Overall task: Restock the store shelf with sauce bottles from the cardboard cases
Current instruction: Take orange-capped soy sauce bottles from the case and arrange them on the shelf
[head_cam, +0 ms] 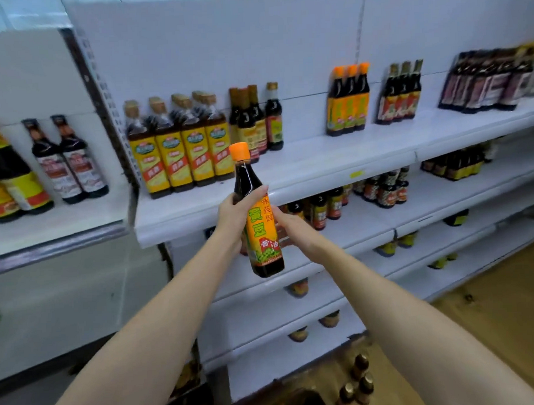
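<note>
Both bare hands hold one soy sauce bottle out in front of the white shelf, its orange cap uppermost and its base tipped slightly to the right. The left hand wraps the bottle from the left at the shoulder and upper label, fingertips showing over the label's top edge; the right hand reaches in from the right and meets the bottle behind the orange label, so its fingers are mostly hidden and how far they curl round the glass cannot be made out, though it plainly grips or steadies the bottle. Just beyond the cap, on the shelf above the hands, stands a row of yellow-labelled bottles, with a cluster of slimmer dark bottles beside them. Further right of the hands are three orange-capped bottles with a matching label. Below the wrists the lower shelves carry smaller bottles, partly covered by the forearms. At the bottom edge, under the right forearm, a few brown-capped bottles stand on the floor, blurred; the dark shape next to them is cut off and unreadable
</note>
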